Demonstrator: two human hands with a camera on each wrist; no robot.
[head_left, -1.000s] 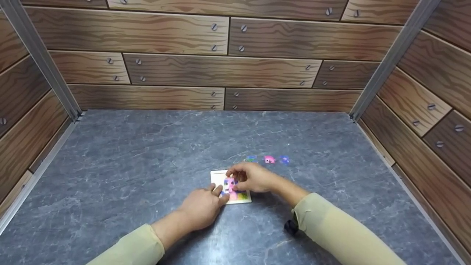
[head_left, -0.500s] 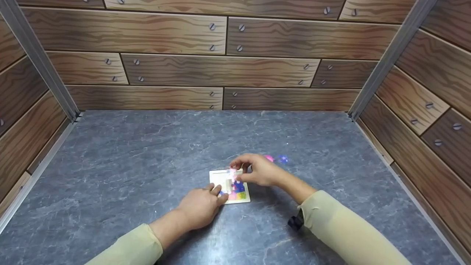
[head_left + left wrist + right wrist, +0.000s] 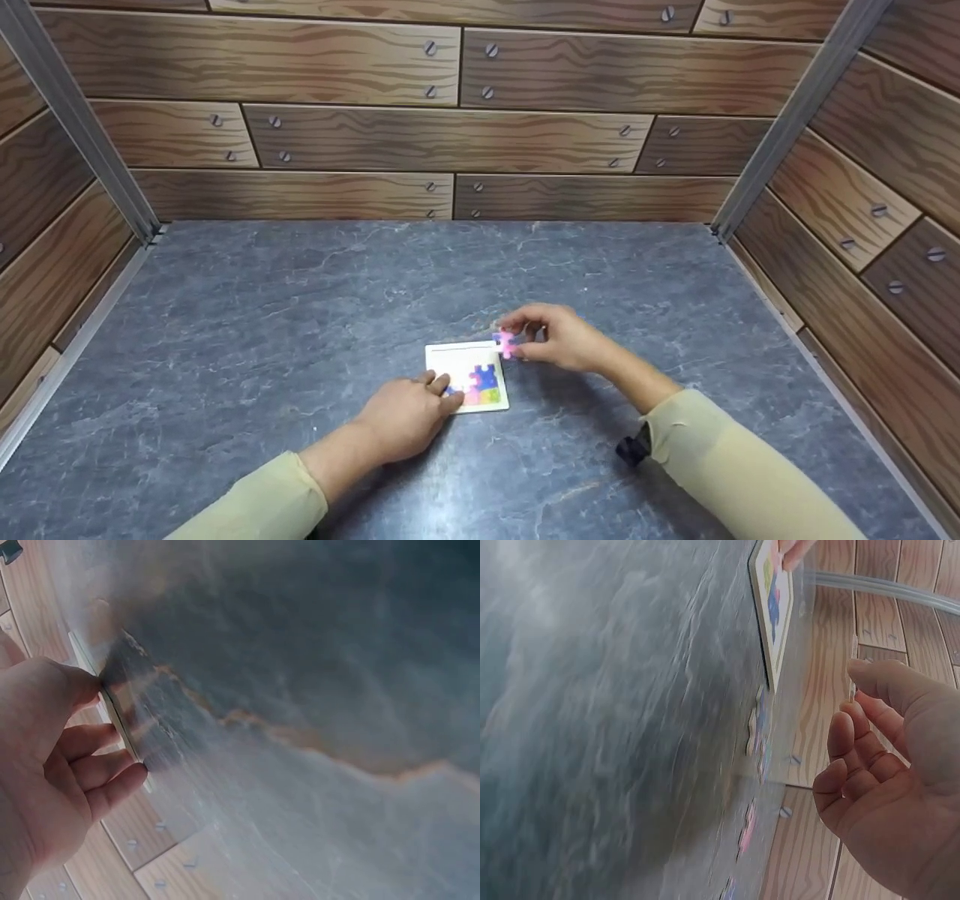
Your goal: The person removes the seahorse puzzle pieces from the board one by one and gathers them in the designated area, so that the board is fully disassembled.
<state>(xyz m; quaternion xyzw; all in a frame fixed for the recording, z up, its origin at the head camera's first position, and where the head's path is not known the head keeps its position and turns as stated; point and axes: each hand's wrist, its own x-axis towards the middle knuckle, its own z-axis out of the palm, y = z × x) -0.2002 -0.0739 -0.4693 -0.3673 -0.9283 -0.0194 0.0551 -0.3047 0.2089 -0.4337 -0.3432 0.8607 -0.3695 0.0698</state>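
Observation:
A small square jigsaw board [image 3: 461, 360] with a pale rim lies flat on the table, with coloured pieces fitted along its lower part and a pale upper part. The fingers of my left hand [image 3: 405, 421] rest on its lower left corner; the left wrist view shows thumb and fingertips at the board's edge. My right hand [image 3: 566, 337] pinches a pink and blue puzzle piece [image 3: 505, 344] between thumb and fingers, raised just above the board's upper right corner. Seen edge-on in the right wrist view, that puzzle piece [image 3: 853, 682] stands thin between the fingertips.
Loose puzzle pieces lie in a row beyond the board: a blue-green group [image 3: 756, 731], a pink piece [image 3: 746, 829] and a blue piece [image 3: 728, 889]. My right hand hides them in the head view. Wood-patterned walls [image 3: 360, 139] enclose the grey marbled table [image 3: 300, 292].
My right hand has lifted the pink piece off the board's middle and carried it away and to the right. My left hand stays at the board's corner.

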